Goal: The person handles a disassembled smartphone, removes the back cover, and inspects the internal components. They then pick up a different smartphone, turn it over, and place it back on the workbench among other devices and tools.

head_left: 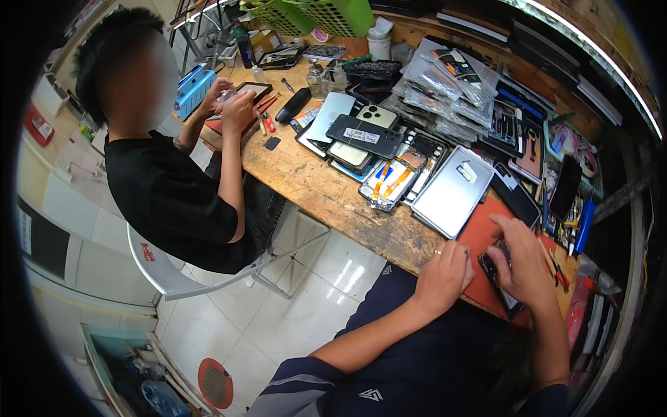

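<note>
Scratched brown wooden workbench (306,182) is running from 10 to 4 o'clock. Flat orange-red mat (479,233) is covering its 4 o'clock end, a silver, round-cornered rectangular slab (453,191) overlapping at 11. Left hand (447,278) is resting at the mat's near edge, fingers curling together; cannot tell if they are pinching anything. Right hand (520,260) is arching, thumb and forefinger spreading apart; other fingers hidden, grip uncertain. Slim black rectangular phone-like device (494,283) is lying on the mat, below the right thumb, at the left fingers' 3 o'clock. Probably light, stiff, slick, fragile; best held by its long side edges.
</note>
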Demonstrator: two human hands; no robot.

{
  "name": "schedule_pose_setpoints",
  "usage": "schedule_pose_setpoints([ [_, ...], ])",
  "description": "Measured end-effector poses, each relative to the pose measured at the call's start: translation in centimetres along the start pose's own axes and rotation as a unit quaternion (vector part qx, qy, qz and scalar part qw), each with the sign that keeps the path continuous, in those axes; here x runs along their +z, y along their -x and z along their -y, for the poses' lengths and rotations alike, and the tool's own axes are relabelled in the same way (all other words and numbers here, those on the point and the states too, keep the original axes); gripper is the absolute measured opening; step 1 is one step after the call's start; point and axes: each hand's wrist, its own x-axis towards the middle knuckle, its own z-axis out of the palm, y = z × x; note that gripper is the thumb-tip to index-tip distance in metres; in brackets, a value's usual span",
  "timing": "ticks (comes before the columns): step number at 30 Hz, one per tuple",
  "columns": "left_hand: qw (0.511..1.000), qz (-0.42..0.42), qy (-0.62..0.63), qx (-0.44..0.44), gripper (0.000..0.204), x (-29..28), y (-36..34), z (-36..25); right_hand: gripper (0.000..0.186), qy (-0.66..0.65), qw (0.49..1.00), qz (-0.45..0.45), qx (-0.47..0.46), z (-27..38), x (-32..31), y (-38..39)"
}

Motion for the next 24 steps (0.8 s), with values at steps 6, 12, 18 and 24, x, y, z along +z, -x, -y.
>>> schedule_pose_setpoints([
  [6,0.994,-0.069,0.076,0.027,0.026,0.2,0.5,0.3,0.047,0.014,0.998,0.028,-0.047,0.6,-0.9,-0.6],
  [12,0.995,-0.047,0.083,0.037,0.031,-0.4,0.0,0.6,0.049,0.019,0.997,0.044,-0.062,0.6,-1.1,-1.0],
  [18,0.996,-0.039,0.074,0.006,0.038,-0.3,0.0,0.3,0.048,0.015,0.997,0.044,-0.056,0.8,-0.9,-1.1],
  [24,0.997,-0.051,0.064,0.007,0.037,-0.1,0.1,0.0,0.037,0.004,0.999,0.035,-0.034,-0.1,-1.2,-0.7],
])
